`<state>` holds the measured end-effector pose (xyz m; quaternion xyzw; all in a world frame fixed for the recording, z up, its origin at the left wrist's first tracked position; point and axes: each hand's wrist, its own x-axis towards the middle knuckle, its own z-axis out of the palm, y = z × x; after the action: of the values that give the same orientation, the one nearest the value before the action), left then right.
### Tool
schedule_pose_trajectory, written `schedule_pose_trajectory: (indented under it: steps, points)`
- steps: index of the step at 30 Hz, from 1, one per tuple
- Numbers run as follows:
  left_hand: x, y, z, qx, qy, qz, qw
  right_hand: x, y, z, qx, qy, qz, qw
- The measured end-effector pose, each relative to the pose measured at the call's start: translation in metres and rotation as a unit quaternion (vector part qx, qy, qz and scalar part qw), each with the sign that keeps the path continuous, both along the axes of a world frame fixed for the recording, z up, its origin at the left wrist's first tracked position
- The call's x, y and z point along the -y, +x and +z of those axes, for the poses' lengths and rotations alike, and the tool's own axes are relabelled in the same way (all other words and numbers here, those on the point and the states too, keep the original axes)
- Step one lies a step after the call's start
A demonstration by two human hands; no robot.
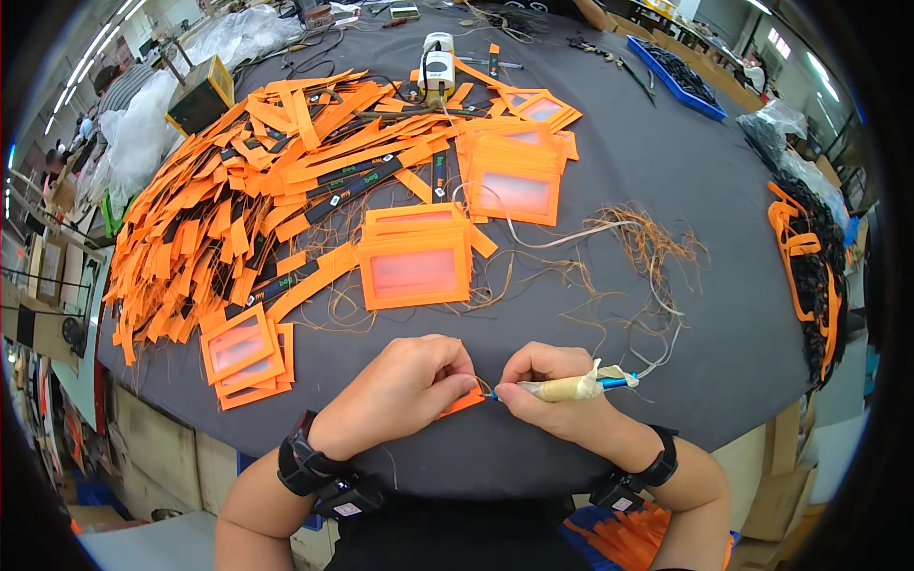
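Note:
My left hand (405, 385) pinches an orange fabric piece (464, 403) just above the table's near side, with most of the piece hidden under the fingers. Close beside it, my right hand (552, 376) is closed round a corded blue pen-shaped tool (576, 384) wrapped in pale tape. The tool's thin tip meets or nearly meets the fabric's edge; I cannot tell which. Beyond my hands lies a stack of orange-framed clear-window pouches (415, 271), with another pouch stack (514, 186) behind it. A few more pouches (243, 352) lie to the left of my left hand.
A large heap of orange and black straps (219, 209) covers the table's left. Loose orange thread (657, 238) and a white cord (562, 238) lie right of centre. A white plug adapter (437, 71), a blue tray (676, 81) and black-and-orange goods (804, 266) stand farther out.

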<state>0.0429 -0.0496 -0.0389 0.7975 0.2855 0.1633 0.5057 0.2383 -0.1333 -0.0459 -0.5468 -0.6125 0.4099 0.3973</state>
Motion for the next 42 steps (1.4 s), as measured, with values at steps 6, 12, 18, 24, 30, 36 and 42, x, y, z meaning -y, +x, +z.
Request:
schedule_pose_trajectory:
  steps: [6,12,18,24,30,36,42]
  points:
    - [-0.0005,0.0006,-0.0016,0.002,-0.009,0.004,1.000,-0.0016,-0.0017,0.0014,0.017,0.005,0.003,1.000]
    - [-0.0003,0.0007,0.0045,-0.037,-0.031,0.018,0.999,-0.0022,-0.0018,0.0002,0.026,0.020,0.008,0.999]
    - [-0.0005,0.0002,0.0036,-0.034,-0.036,0.023,0.999,-0.0029,-0.0025,0.0016,0.029,0.023,0.007,0.999]
    - [-0.0012,0.0012,0.0052,-0.041,-0.036,0.019,0.998,-0.0027,-0.0018,0.0013,0.034,0.024,0.008,0.999]
    - [-0.0009,0.0008,-0.0018,-0.002,-0.009,0.008,1.000,-0.0028,-0.0017,0.0008,0.035,0.014,0.008,0.999]
    - [-0.0008,0.0014,0.0000,0.001,-0.009,0.008,1.000,-0.0028,-0.0013,0.0004,0.036,0.014,0.007,0.999]
    - [-0.0003,0.0009,-0.0001,-0.003,-0.019,0.015,1.000,-0.0027,-0.0017,0.0011,0.036,0.017,0.004,0.999]
